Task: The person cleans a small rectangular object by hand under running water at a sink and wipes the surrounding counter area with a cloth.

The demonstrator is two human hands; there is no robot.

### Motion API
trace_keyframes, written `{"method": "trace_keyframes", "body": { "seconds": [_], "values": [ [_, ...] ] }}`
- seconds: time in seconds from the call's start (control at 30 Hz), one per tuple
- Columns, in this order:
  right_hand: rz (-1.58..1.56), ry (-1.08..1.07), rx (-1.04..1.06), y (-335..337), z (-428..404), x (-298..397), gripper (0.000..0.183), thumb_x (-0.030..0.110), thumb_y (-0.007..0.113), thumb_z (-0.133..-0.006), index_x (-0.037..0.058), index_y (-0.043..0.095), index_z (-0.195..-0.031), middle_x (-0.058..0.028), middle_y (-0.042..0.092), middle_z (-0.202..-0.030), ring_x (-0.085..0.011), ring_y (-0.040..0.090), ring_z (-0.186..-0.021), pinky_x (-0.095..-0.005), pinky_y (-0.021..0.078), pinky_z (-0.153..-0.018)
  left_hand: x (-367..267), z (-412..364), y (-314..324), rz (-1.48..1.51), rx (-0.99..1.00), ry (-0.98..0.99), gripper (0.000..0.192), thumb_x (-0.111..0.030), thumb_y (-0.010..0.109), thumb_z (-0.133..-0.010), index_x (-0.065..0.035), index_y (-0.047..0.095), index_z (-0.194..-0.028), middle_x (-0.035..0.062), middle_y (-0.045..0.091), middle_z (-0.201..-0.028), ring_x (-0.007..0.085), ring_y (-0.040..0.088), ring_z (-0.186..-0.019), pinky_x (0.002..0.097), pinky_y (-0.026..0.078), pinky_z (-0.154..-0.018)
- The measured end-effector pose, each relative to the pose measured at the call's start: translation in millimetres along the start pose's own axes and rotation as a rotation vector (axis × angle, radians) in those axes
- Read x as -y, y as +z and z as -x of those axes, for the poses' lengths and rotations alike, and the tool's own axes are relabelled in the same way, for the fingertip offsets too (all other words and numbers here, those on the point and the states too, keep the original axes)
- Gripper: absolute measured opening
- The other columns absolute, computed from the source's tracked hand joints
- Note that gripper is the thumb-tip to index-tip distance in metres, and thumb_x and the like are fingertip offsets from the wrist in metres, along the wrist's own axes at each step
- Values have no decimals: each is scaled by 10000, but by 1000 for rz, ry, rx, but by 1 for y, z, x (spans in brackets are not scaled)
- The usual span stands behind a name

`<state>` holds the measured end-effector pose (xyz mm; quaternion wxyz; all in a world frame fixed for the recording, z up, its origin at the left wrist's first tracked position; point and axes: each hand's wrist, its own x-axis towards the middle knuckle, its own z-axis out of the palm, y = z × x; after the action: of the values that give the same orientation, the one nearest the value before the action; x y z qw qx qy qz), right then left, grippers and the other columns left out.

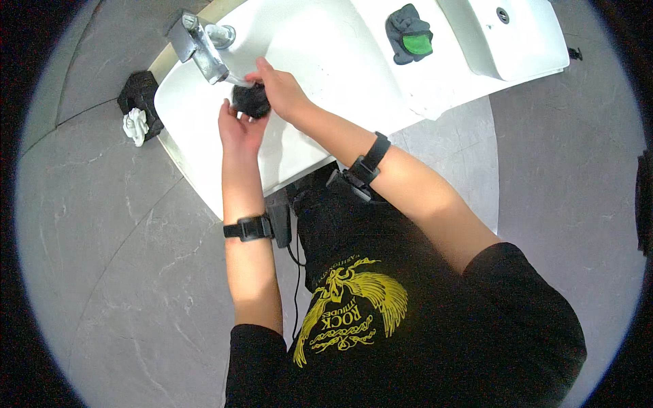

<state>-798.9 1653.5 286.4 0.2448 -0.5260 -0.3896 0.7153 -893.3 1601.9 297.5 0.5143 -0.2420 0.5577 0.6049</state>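
Observation:
A bunched piece of black wet-looking fabric (251, 100) is between my two hands, over the basin of a white washbasin (204, 168). My left hand (244, 130) cups it from below and the near side, palm up. From the right, my right hand (283, 89) grips its edge, with the fingers partly hidden behind it. Water runs from the spout of a chrome tap (196, 48) beside the fabric and my right fingertips. Bundled dark grey fabric (406, 30) with a bright green patch lies on the washbasin's flat ledge, to the right.
A black bag-like bin liner (137, 92) with crumpled white paper or cloth (135, 126) on it stands left of the basin. A white ceramic fixture (530, 41) with a round metal fitting is at upper right. Grey tiles (117, 245) surround the washbasin.

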Motion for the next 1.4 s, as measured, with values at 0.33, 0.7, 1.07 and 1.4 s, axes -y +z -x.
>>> {"method": "trace_keyframes", "body": {
  "seconds": [0.33, 0.7, 1.07, 1.4],
  "values": [
    [-63, -150, 115, -43, 52, 15, 245, 165, 508, -936, -47, 603, -1015, -111, 664, -945, -175, 635, -874, -274, 480, -807, -21, -33, 24, -53, 399, 2, 537, -429, 352, -939, 13, 503, -1204, 195, 565, -1197, 333, 567, -1084, 484, 455, -939],
    [-21, -174, -157, -49, 36, 4, 290, 202, 506, -936, -21, 575, -1108, -155, 648, -1015, -227, 628, -950, -330, 485, -827, -8, -21, 34, 9, 398, -37, 607, -475, 367, -936, -6, 434, -1315, 215, 488, -1326, 389, 476, -1221, 550, 339, -1057],
    [-120, 41, -139, 8, -45, 9, 479, 398, 474, -934, -27, 605, -1114, -134, 637, -992, -223, 579, -913, -319, 438, -848, -4, -18, 18, -111, 351, 133, 417, -254, 311, -975, -4, 464, -1271, 141, 555, -1221, 273, 542, -1121, 435, 437, -963],
    [-283, 237, 165, 9, -34, 5, 326, 319, 687, -833, 21, 628, -951, -61, 621, -853, -142, 581, -747, -286, 468, -648, -13, -21, 2, -1231, -80, 916, 325, -125, 725, -773, 5, 590, -1038, 90, 608, -983, 176, 546, -874, 287, 458, -764]
  ]
}}
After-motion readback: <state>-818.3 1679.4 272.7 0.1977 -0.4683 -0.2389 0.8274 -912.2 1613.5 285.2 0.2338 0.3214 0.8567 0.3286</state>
